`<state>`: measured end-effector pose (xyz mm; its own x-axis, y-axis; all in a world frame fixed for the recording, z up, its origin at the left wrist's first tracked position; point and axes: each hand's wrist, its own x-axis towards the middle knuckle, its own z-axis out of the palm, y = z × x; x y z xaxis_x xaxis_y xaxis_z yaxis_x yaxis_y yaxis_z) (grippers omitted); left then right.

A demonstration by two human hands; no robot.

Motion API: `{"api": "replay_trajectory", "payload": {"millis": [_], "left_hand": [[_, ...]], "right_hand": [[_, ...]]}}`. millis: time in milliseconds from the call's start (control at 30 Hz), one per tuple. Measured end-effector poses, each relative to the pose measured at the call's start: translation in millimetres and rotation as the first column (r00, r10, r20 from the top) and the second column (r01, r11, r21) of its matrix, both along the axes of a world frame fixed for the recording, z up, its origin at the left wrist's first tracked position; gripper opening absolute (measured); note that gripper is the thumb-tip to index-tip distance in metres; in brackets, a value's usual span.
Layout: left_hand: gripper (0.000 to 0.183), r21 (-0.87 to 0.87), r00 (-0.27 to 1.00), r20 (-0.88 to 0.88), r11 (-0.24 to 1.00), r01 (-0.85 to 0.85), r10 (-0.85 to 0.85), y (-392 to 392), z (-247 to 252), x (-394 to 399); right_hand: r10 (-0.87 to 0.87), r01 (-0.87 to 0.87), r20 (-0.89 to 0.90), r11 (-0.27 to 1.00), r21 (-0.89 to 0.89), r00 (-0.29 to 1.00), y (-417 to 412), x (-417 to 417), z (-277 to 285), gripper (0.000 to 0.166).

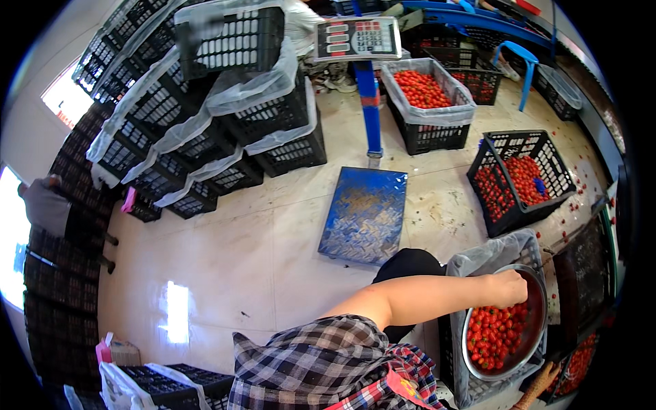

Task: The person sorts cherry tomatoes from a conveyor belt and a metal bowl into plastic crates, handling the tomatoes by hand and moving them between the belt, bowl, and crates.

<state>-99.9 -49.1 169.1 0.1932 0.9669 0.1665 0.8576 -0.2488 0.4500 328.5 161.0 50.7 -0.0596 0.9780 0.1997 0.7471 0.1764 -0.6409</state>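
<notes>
My left hand, bare, is curled into a fist over the upper part of a round metal bowl; whether anything is inside the fingers is hidden. Cherry tomatoes fill the lower part of the bowl, which rests on a black plastic crate lined with translucent sheeting. At the lower right edge, what looks like my right hand, in brownish patterned covering, is beside that crate. Its fingertips are near another container of tomatoes, and its grip is unclear.
Ahead stand a blue floor scale platform with a display, a divided tomato crate and a lined tomato crate. Stacked crates rise left. Loose tomatoes dot the floor near a blue stool. Another person is far left.
</notes>
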Motion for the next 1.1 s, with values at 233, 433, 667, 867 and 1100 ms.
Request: {"api": "replay_trajectory", "payload": {"millis": [233, 433, 667, 867, 1100], "left_hand": [[0.007, 0.032, 0.993, -0.118, 0.999, -0.020, 0.024, 13, -8, 11], [0.005, 0.117, 0.995, -0.102, 0.993, 0.003, 0.009, 13, 3, 16], [0.003, 0.206, 0.995, -0.089, 0.978, -0.024, 0.043, 6, 3, 24], [0.004, 0.118, 0.995, -0.096, 0.993, -0.021, 0.033, 1, 10, 25], [0.019, 0.028, 0.998, -0.047, 0.999, -0.041, 0.042, -3, 2, 16]], "right_hand": [[-0.097, 0.106, -0.107, 0.991, 0.085, 0.990, -44, -47, 57, 0.039], [-0.066, 0.061, 0.041, 0.992, 0.113, 0.997, -55, -43, 57, 0.042], [0.000, 0.005, -0.164, 1.000, 0.029, 0.986, -31, -23, 32, 0.036], [-0.035, 0.033, -0.107, 0.999, -0.020, 0.994, -53, -47, 47, 0.036], [-0.128, 0.118, -0.054, 0.979, -0.164, 0.990, -6, -43, -18, 0.050]]}}
